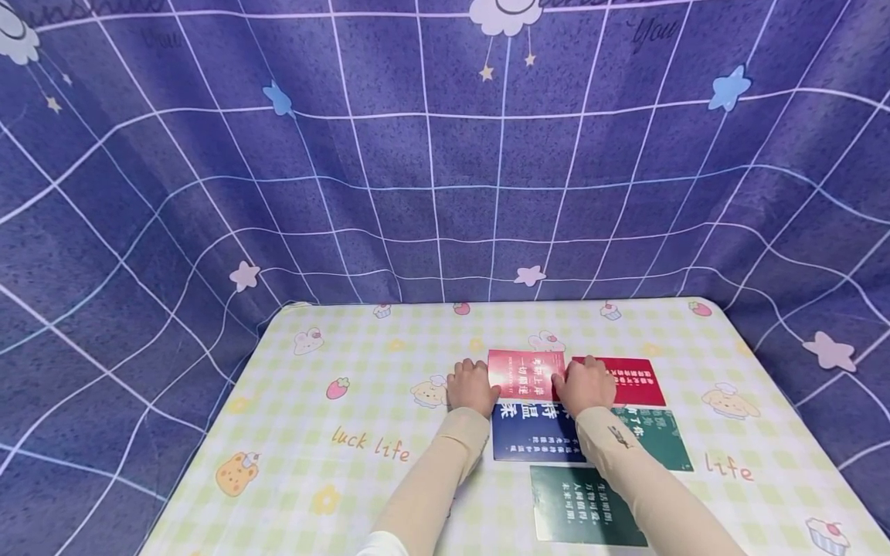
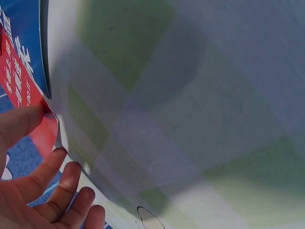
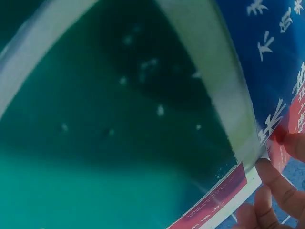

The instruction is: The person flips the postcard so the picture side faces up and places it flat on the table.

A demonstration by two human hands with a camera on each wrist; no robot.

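Observation:
A red card (image 1: 526, 374) with pale lettering lies between my two hands, above a blue card (image 1: 531, 444) that it partly overlaps in the head view. My left hand (image 1: 473, 388) pinches its left side. The left wrist view shows that thumb on the card face (image 2: 14, 78) and the index fingertip at its edge. On the opposite side my right hand (image 1: 589, 386) pinches the card, thumb on top and index finger (image 3: 274, 176) at the edge. A darker red card (image 1: 640, 380) lies partly under the right hand in the head view.
A green card (image 1: 667, 444) lies right of the blue one, partly behind the right forearm. Another green card (image 1: 573, 506) lies nearer me. All are on a checkered tablecloth (image 1: 278, 432) with cartoon prints. A blue grid-patterned curtain (image 1: 459, 154) hangs behind the table.

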